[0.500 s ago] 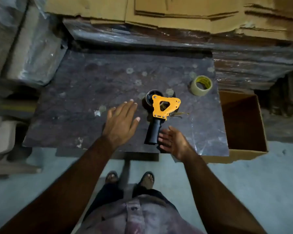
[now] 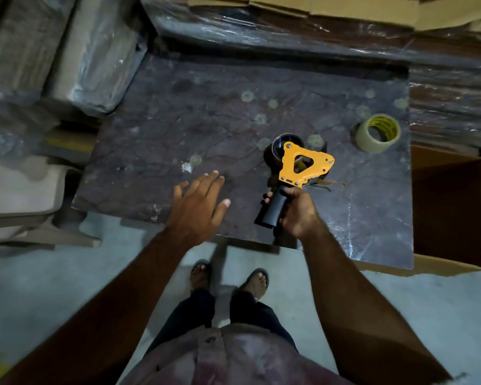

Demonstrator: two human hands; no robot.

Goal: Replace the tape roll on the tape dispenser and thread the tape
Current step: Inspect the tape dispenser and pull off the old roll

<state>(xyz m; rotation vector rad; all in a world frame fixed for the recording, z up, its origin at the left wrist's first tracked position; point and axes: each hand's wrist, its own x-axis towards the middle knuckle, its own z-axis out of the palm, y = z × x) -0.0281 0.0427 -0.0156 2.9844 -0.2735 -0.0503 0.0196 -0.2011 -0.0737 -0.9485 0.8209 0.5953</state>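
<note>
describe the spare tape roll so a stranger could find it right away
Start at the dark tabletop and go to its far right corner, next to the open cardboard box. The tape roll lies there alone: a pale ring with a yellow inner core, away from the orange dispenser.

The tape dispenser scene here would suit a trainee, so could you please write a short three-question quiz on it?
1. Which hand grips the tape dispenser handle?
2. True or false: the new tape roll is already mounted on the dispenser.
3. What sits right of the dark table: (a) a bucket, (b) an open cardboard box, (c) a chair?

Key:
1. The right hand; the left hand is open, holding nothing.
2. False; it lies apart on the table.
3. b
</note>
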